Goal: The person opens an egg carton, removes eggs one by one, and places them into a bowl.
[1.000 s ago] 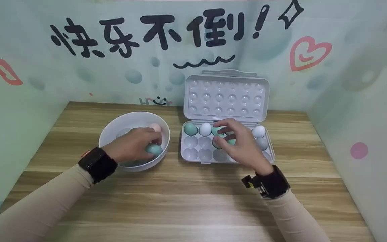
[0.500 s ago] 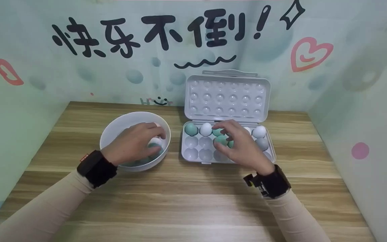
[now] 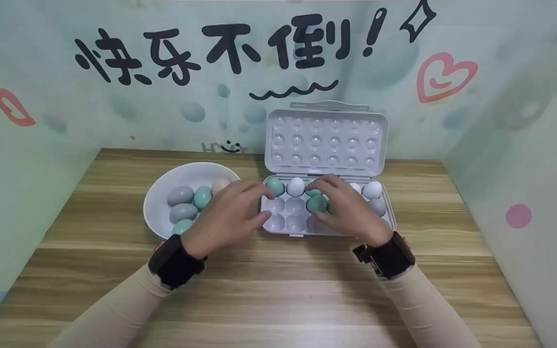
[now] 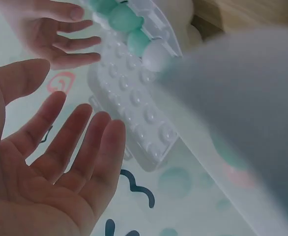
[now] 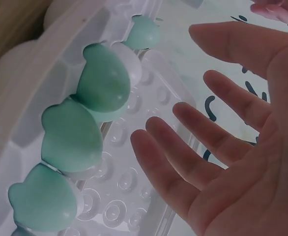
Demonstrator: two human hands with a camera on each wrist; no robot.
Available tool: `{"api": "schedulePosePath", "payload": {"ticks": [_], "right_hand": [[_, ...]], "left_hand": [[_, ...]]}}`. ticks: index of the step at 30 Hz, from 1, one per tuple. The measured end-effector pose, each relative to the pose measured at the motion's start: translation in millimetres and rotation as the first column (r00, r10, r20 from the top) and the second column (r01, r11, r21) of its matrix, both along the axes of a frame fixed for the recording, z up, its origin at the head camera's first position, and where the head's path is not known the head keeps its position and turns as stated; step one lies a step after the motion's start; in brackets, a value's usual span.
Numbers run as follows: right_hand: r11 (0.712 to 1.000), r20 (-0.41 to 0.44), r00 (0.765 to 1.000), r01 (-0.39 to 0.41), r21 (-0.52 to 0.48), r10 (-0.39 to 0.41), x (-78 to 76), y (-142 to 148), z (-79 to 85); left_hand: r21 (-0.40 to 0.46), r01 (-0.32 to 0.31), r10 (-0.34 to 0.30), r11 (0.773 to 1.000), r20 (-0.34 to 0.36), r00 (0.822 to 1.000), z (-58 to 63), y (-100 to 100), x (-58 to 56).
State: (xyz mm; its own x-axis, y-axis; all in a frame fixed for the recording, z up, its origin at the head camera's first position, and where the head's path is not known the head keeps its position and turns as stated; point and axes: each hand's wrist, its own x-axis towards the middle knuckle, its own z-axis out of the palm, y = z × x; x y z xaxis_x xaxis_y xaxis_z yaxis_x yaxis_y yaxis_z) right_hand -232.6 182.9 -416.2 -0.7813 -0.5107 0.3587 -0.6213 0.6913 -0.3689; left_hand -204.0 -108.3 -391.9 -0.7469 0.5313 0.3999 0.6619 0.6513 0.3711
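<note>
"What's on the wood-grained desk (image 3: 283, 290)?"
"A hinged plastic egg carton (image 3: 295, 223), its lid (image 3: 324, 140) raised and dimpled, with smooth green and white eggs (image 3: 317, 205) in it. Left of the carton, a round white bowl (image 3: 155, 193) holds more."
"And the hands?"
"Both empty, fingers apart: right hand (image 3: 351, 212) over the carton, left hand (image 3: 230, 212) now beside its left edge, having left the bowl."

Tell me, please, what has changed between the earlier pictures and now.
The left grip has moved out of the bowl to the right, toward the egg box, and holds nothing; more eggs in the bowl now show. Whether it let one go is unclear. The right grip stays over the box, also empty; bowl and open box have stayed in place.
</note>
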Motion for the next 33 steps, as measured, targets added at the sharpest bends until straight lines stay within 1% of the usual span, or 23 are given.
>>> {"api": "schedulePosePath", "payload": {"ticks": [3,7,12,18,24,33], "right_hand": [[1.000,0.003,1.000,-0.014,0.018,0.014,-2.3,1.1,-1.3],[0.999,0.031,0.999,-0.034,0.038,0.033,-5.2,-0.2,-3.1],[0.996,0.047,0.998,-0.051,0.069,0.048,-8.4,-1.9,-6.2],[0.992,0.040,0.998,-0.048,0.119,0.044,-11.7,-4.2,-8.3],[0.986,-0.033,0.998,-0.046,0.158,0.052,-14.8,-9.6,-14.3],[0.972,-0.134,0.991,0.018,0.233,0.014,-19.4,-16.1,-23.7]], "left_hand": [[0.023,-0.011,0.011,1.000,0.028,1.000,-5.3,11.0,2.6],[0.061,-0.005,0.004,0.998,0.023,1.000,-14.0,20.3,4.3],[0.103,-0.001,-0.001,0.995,0.021,1.000,-24.5,28.0,4.2],[0.112,0.000,-0.006,0.994,0.048,0.999,-33.7,34.1,3.3],[0.119,-0.023,0.013,0.993,0.082,0.997,-37.1,34.3,3.1],[0.127,-0.031,0.019,0.991,0.098,0.995,-39.8,34.3,2.2]]}}
